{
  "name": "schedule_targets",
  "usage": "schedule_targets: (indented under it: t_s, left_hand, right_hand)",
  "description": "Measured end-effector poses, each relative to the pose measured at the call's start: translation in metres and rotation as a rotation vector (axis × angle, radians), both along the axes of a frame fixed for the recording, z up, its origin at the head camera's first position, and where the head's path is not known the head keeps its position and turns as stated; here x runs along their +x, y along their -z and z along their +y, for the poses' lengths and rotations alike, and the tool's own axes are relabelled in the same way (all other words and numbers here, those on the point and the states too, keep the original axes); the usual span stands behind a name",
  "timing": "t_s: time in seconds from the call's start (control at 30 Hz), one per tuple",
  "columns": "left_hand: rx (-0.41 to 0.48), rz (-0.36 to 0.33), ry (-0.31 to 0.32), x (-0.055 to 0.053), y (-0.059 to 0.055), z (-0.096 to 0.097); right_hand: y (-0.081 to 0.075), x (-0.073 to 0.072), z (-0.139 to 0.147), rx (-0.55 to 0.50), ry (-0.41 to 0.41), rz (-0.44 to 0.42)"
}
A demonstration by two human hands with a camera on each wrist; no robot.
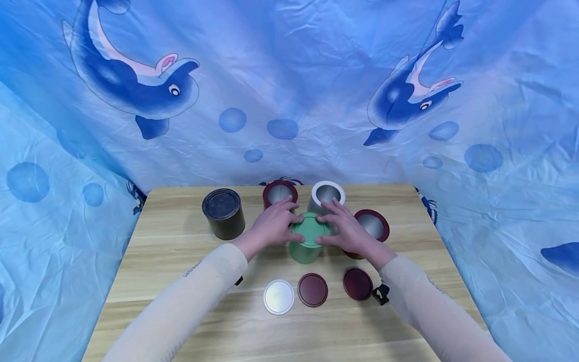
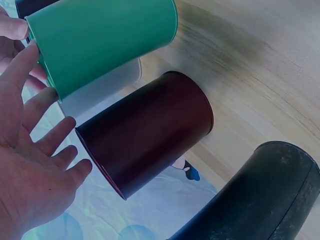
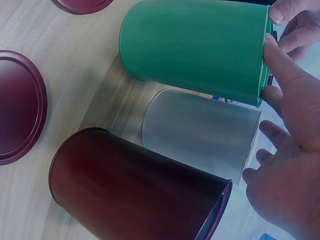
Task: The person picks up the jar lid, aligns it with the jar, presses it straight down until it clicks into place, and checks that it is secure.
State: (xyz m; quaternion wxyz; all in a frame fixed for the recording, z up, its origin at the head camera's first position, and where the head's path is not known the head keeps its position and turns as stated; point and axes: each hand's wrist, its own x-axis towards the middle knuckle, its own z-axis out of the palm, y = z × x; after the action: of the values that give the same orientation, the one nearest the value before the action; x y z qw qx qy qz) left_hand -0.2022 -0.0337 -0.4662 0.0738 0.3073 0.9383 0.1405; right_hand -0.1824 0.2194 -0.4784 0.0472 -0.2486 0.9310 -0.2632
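Observation:
A green can (image 1: 304,252) stands upright, its green lid (image 1: 310,229) on top. My left hand (image 1: 275,222) touches the lid's left edge with thumb and index finger. On the opposite edge, the thumb and index finger of my right hand (image 1: 346,229) touch the rim. The other fingers of both hands are spread out and fairly straight in the wrist views. Behind the hands are a dark red can (image 2: 145,135) without a lid and a white can (image 3: 200,132), also uncovered. Another lidless dark red can (image 3: 135,185) stands just right of my right hand.
A black can (image 1: 223,213) with its lid on stands at the left. In front of the green can lie a white lid (image 1: 278,297) and two dark red lids, one in the middle (image 1: 312,290) and one (image 1: 358,284) farther right. A blue dolphin-print curtain (image 1: 280,75) surrounds the wooden table (image 1: 181,322).

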Motion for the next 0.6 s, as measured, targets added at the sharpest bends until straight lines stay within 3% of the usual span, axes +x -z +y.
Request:
schedule_targets:
  t_s: [0.3,0.6]
  left_hand:
    - [-0.022,0.043,0.025,-0.002,-0.001,-0.001]
    - [0.082,0.057,0.029,0.003,0.009,-0.008]
  right_hand:
    - [-0.008,-0.004,-0.002,0.025,-0.049,0.043]
    - [-0.008,-0.001,-0.002,0.075,-0.082,0.108]
